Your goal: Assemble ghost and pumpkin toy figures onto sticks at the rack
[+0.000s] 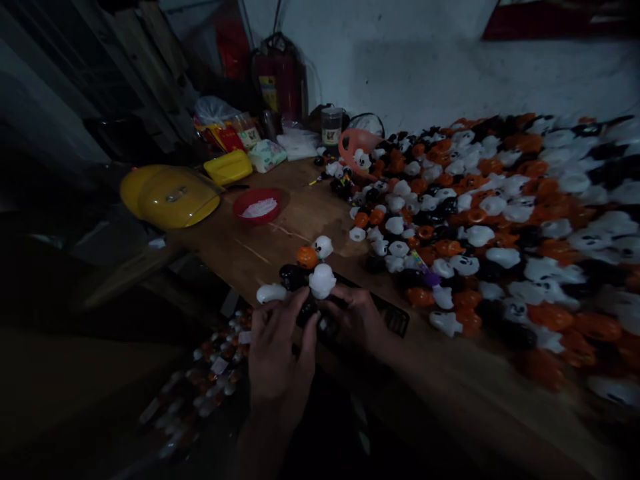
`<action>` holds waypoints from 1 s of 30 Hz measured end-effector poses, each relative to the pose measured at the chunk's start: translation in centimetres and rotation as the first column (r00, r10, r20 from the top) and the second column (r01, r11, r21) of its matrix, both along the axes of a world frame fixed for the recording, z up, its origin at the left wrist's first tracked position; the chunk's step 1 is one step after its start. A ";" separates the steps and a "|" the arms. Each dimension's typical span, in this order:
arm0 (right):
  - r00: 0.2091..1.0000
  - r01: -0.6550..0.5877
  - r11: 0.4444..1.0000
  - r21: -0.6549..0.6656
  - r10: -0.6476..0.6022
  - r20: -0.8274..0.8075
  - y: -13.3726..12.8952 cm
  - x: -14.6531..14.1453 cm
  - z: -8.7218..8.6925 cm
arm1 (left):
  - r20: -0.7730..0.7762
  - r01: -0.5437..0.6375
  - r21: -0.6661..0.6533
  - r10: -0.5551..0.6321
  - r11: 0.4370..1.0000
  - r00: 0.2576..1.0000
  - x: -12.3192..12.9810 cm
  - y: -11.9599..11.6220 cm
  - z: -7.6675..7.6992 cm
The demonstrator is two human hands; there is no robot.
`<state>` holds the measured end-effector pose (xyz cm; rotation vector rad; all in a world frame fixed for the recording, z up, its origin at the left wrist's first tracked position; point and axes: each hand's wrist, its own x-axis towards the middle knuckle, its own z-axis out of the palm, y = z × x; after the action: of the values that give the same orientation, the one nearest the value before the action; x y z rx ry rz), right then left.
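Note:
A white ghost-like figure (323,281) stands between my two hands near the table's front edge. My left hand (283,333) is closed, its thumb and fingers around a dark piece (307,311) just below the white figure. The fingers of my right hand (355,313) are pinched together at the right side of the white figure; what they grip is too dark to tell. Just beyond are an orange pumpkin (307,257), a white ghost with a face (323,247), a black figure (293,276) and a white piece (271,293). A dark tray (399,323) lies partly under my right hand.
A large heap of white, orange and black figures (480,235) covers the table's right side. A red bowl (259,205), a yellow visor-like object (173,197), a yellow case (228,167) and a jar (331,126) stand farther back. More small figures (215,373) lie below the table edge.

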<state>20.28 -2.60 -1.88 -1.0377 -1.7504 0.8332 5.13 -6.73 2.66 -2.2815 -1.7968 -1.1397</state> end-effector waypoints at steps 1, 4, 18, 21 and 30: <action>1.000 -0.008 1.000 -0.011 0.008 -0.017 0.0 -0.1 -0.1 | 0.000 0.005 0.021 -0.005 1.000 1.000 0.0 -0.1 -0.2; 0.999 0.016 0.999 -0.048 -0.018 -0.034 -0.1 -0.1 -0.1 | 0.018 -0.003 0.010 0.003 1.000 1.000 -0.2 -0.6 -0.2; 0.998 -0.018 1.000 -0.009 0.018 0.059 0.1 0.5 -1.0 | 0.105 0.004 0.016 -0.006 1.000 0.994 -0.4 -1.0 -0.9; 0.987 -0.104 0.994 0.025 0.100 0.122 0.3 0.5 -0.4 | 0.141 -0.024 -0.030 0.028 0.999 0.990 -0.4 -1.3 -0.4; 0.983 -0.131 0.988 0.076 0.120 0.138 0.6 0.2 -0.1 | -0.070 0.108 0.040 -0.105 0.993 0.992 0.0 0.8 3.8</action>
<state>20.48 -2.03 -1.93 -0.9530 -1.9640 0.7741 5.11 -5.92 6.51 -2.3865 -1.6291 -1.0899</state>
